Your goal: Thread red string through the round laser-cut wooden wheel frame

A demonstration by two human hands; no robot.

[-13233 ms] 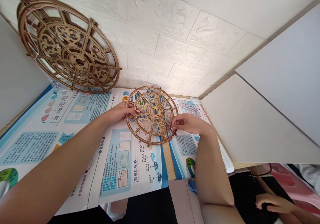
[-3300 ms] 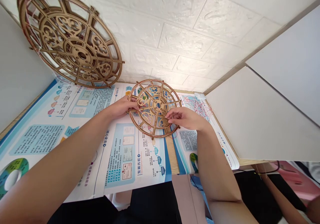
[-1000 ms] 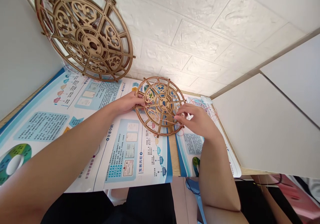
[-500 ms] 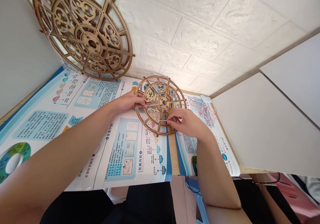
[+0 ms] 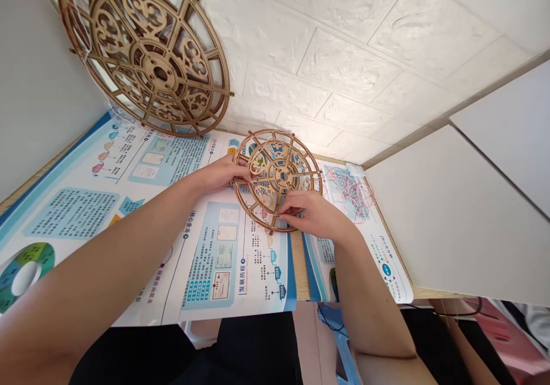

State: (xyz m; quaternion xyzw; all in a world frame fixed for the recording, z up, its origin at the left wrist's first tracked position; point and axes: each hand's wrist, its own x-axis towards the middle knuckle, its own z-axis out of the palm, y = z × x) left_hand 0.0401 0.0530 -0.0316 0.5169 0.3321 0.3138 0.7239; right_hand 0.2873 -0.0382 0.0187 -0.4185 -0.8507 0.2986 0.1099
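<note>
A small round wooden lattice frame [image 5: 284,174] with scroll cut-outs stands tilted over the printed sheets. My left hand [image 5: 221,174] grips its left rim, thumb on the near face and fingers partly hidden behind. A thin white and copper-coloured wire [image 5: 263,203] runs across the frame's lower left. My right hand [image 5: 307,214] is at the lower right of the frame, thumb and forefinger pinched together on this wire near the lower rim. More wire follows the rim.
Larger wooden lattice frames [image 5: 161,73] lean against the white brick-pattern wall [image 5: 344,58] at the back left. Tangled red and white wire [image 5: 350,193] lies at the right. Printed posters [image 5: 172,282] cover the table. A white panel [image 5: 464,213] borders the right side.
My right hand has moved slightly left and down along the frame, with the wire in its pinch. My left hand keeps its grip on the rim.
</note>
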